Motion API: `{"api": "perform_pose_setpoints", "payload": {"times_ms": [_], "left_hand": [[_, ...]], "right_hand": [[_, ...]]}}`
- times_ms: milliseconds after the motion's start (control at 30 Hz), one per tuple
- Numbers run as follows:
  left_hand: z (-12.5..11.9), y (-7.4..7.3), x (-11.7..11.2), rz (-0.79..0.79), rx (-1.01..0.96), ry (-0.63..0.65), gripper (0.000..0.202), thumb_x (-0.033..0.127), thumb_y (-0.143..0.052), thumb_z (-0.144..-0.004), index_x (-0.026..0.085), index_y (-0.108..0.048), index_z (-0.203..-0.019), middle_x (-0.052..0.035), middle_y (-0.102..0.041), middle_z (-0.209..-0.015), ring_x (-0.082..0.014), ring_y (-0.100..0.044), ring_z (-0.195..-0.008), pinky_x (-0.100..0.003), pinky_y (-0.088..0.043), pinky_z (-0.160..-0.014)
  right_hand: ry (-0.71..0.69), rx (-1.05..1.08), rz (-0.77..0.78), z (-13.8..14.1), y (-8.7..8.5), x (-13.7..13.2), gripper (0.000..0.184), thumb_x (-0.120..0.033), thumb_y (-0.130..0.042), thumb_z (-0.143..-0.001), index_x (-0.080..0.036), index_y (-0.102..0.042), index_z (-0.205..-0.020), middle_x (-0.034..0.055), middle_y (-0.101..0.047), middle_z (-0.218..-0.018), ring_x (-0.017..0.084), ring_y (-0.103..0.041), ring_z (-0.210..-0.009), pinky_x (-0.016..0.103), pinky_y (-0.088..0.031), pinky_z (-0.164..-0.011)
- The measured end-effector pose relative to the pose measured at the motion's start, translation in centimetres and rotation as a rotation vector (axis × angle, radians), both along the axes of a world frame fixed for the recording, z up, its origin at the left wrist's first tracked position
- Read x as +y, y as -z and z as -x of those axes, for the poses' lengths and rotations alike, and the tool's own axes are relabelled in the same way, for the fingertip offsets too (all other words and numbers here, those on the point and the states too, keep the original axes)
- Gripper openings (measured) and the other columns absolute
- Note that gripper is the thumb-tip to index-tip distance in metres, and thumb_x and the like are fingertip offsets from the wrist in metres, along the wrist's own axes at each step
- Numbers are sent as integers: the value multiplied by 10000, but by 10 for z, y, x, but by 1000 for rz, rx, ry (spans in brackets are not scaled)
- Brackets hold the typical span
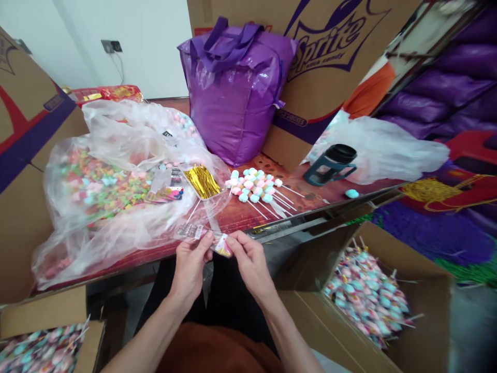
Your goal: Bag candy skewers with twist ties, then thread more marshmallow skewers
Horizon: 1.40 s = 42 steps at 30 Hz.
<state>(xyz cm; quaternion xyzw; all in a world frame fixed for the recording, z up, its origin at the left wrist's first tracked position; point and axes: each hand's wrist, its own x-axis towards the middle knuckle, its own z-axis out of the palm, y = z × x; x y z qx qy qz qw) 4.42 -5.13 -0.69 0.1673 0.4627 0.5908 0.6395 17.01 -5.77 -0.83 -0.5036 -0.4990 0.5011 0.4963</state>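
Above my lap, at the table's near edge, my left hand (191, 268) and my right hand (253, 263) pinch a small clear printed plastic bag (222, 245) from its two sides. Whether anything lies inside the bag I cannot make out. Just beyond it is a shallow tray of gold twist ties (202, 181). To the right of the tray lies a pile of pastel marshmallow sticks (254, 185), their white sticks pointing right and toward me. Left of the tray, more printed bags (165, 194) rest on a big clear sack of colourful candies (112, 181).
A purple tote (236, 98) stands at the back before a large carton (330, 93). A dark tumbler (330, 165) sits near the right end of the red table (143, 255). Open boxes of wrapped marshmallow sticks flank me, right (368, 295) and lower left (42, 349).
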Motion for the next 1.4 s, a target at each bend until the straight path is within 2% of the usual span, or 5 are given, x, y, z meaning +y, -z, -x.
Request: {"api": "perform_pose_setpoints", "payload": {"times_ms": [367, 533, 767, 1200, 1400], "left_hand": [[14, -4, 17, -6, 28, -62, 388, 338, -937, -561, 154, -601, -627, 54, -538, -565, -47, -458, -491, -162, -388, -461], [20, -6, 36, -109, 88, -236, 410, 380, -941, -552, 146, -610, -616, 65, -517, -543, -31, -431, -473, -149, -362, -454], [25, -4, 50, 24, -12, -229, 444, 400, -956, -518, 149, -644, -710, 48, -614, -603, -59, -545, -506, -175, -430, -492], [16, 4, 63, -17, -74, -309, 459, 446, -923, -580, 159, -591, -717, 44, -639, -664, -75, -590, -555, -198, -418, -503], [11, 4, 60, -22, -53, -295, 445, 452, -907, -607, 164, -591, -735, 27, -663, -695, -95, -633, -596, -212, -477, -552]], "right_hand": [[-39, -167, -41, -12, 7, 23, 457, -494, -492, -973, -204, -478, -620, -40, -461, -579, 109, -440, -575, 242, -356, -577], [279, 195, 80, -9, 12, 71, 416, -605, -632, -849, -196, -609, -780, -34, -562, -606, 91, -461, -467, 211, -343, -408], [284, 463, 258, 2, 7, 137, 340, -352, -848, -639, -173, -560, -661, 0, -650, -592, 64, -483, -429, 163, -314, -337], [237, 1, 68, -28, 23, -34, 234, -412, -684, -880, -191, -749, -921, 14, -640, -647, 127, -537, -539, 250, -449, -515], [220, -159, -14, -37, 29, -63, 227, -384, -629, -908, -206, -771, -911, 15, -648, -646, 127, -545, -515, 245, -465, -503]]}}
